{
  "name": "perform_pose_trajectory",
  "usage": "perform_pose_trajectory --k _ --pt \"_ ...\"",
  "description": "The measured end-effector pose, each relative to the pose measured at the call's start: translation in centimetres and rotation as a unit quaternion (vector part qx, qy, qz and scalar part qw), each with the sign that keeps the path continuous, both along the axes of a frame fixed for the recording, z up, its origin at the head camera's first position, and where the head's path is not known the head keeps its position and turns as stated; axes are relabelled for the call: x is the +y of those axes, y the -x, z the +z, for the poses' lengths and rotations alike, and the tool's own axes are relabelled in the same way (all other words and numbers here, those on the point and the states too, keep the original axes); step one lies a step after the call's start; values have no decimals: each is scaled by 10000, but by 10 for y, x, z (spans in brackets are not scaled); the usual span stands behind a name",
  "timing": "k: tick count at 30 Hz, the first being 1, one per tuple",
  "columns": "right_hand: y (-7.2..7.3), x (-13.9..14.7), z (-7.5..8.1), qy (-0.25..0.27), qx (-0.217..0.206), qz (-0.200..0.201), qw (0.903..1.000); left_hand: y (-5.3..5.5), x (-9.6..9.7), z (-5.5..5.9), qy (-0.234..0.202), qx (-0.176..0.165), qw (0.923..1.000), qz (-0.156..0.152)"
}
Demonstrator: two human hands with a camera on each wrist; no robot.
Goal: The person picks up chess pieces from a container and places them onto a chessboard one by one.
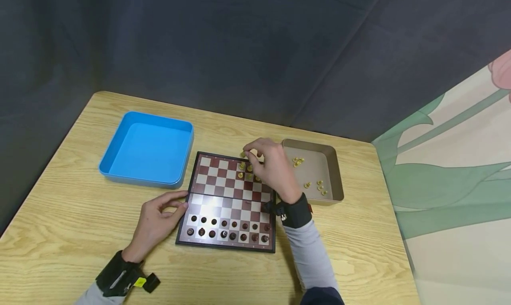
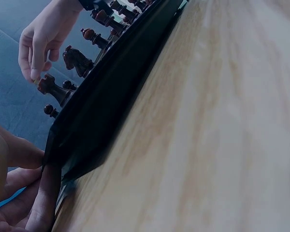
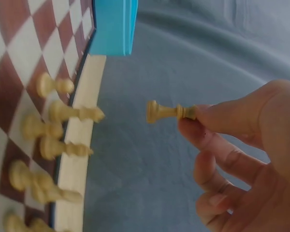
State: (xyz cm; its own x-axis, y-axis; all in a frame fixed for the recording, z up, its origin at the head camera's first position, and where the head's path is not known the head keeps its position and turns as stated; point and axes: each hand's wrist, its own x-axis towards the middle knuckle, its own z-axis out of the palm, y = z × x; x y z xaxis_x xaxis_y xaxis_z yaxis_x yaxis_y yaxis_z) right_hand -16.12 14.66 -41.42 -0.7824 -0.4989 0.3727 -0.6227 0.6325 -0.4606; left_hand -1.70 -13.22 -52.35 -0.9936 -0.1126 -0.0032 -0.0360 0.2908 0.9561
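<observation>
My right hand [image 1: 269, 165] pinches a pale yellow chess piece [image 3: 163, 112] by its top between thumb and index finger. The piece hangs above the far edge of the chessboard [image 1: 211, 202], base downward; its head is hidden by the fingertips. Below it, several pale yellow chess pieces [image 3: 70, 112] stand on the board's far rows, partly covered by the hand in the head view. Thumb and fingers of my left hand [image 1: 153, 223] hold the board's left edge near its middle fold. Dark chess pieces [image 1: 212, 234] stand in two rows on the near side.
Right of the board is a beige tray [image 1: 338, 181] with several loose yellow chess pieces [image 1: 298, 162] lying in it. A blue tray [image 1: 147, 147] stands at the far left of the wooden table [image 1: 72, 198]. Dark cloth [image 1: 223, 52] hangs behind the table.
</observation>
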Motion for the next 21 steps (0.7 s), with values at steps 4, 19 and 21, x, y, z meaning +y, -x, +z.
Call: perform_pose_trajectory --k 4,19,21 --pt "1 -5 -7 -20 -175 97 9998 0 0 0 14 15 10000 14" --pt "4 -17 -29 -282 -575 183 9978 0 0 -1 7 -3 10000 19" --pt "5 -18 -31 -302 -559 197 9978 1 0 0 9 18 10000 23"
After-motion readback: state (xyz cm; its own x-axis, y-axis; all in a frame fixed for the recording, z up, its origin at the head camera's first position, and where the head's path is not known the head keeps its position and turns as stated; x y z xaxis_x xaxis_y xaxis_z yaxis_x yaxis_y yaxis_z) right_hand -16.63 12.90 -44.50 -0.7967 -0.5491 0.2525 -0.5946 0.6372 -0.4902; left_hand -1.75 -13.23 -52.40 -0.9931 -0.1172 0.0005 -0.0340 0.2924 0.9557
